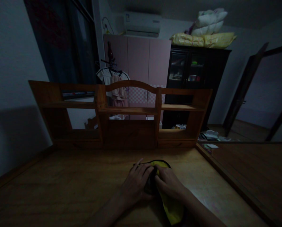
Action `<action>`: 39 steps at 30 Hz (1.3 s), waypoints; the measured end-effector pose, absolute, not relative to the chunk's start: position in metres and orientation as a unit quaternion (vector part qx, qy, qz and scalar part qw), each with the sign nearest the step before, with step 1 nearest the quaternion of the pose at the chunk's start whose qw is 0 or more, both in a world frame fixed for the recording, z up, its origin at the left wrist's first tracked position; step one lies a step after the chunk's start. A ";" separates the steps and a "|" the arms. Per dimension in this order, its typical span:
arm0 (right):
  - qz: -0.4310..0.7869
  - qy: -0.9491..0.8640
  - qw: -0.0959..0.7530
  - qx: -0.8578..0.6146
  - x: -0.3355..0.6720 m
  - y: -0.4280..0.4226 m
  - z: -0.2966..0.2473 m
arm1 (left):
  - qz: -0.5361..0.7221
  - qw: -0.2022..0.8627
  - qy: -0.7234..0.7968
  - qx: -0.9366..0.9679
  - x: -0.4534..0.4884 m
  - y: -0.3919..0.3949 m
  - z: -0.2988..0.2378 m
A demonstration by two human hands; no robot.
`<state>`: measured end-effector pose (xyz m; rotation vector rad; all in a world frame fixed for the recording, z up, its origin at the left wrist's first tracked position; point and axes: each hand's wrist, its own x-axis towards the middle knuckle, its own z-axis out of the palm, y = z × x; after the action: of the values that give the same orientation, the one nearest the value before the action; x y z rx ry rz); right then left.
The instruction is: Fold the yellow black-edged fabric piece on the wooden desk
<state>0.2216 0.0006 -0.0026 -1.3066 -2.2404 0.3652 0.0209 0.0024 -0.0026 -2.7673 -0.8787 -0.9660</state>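
A yellow cloth with black edging (172,208) hangs bunched between my hands, just above or on the wooden desktop (72,183). My right hand (168,181) pinches it, with thumb and fingers closed on its folds. My left hand (139,179) curls over a dark, roundish thing (150,184) beside the cloth, its fingertips meeting the cloth near my right hand. In the dim light I cannot make out what this dark thing is, and my left fingers and palm hide much of it.
Along the back of the desktop stands a wooden shelf unit (128,111) with open compartments. A raised wooden edge (222,171) runs down the right side, with another brown surface (254,167) beyond it. A white wall (15,110) borders the left.
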 end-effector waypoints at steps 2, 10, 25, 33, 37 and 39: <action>0.125 -0.831 0.257 -0.477 0.221 0.001 -0.005 | -0.315 0.040 -0.291 -0.903 0.021 0.002 -0.002; 0.108 -0.843 0.258 -0.458 0.220 0.005 -0.014 | -0.310 0.040 -0.293 -0.904 0.021 0.004 -0.006; 0.076 -0.857 0.271 -0.431 0.223 0.011 -0.024 | -0.314 0.040 -0.293 -0.902 0.021 0.005 -0.007; 0.026 -0.862 0.270 -0.429 0.224 0.012 -0.025 | -0.313 0.044 -0.291 -0.903 0.022 0.005 -0.008; -0.007 -0.863 0.261 -0.433 0.224 0.013 -0.027 | -0.315 0.050 -0.291 -0.902 0.021 0.005 -0.008; -0.020 -0.860 0.254 -0.442 0.224 0.014 -0.027 | -0.314 0.052 -0.292 -0.902 0.021 0.005 -0.008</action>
<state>0.2239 0.0136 -0.0267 -1.2018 -2.3369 -0.0539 0.0206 0.0049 -0.0077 -2.7424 -0.8888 -0.9564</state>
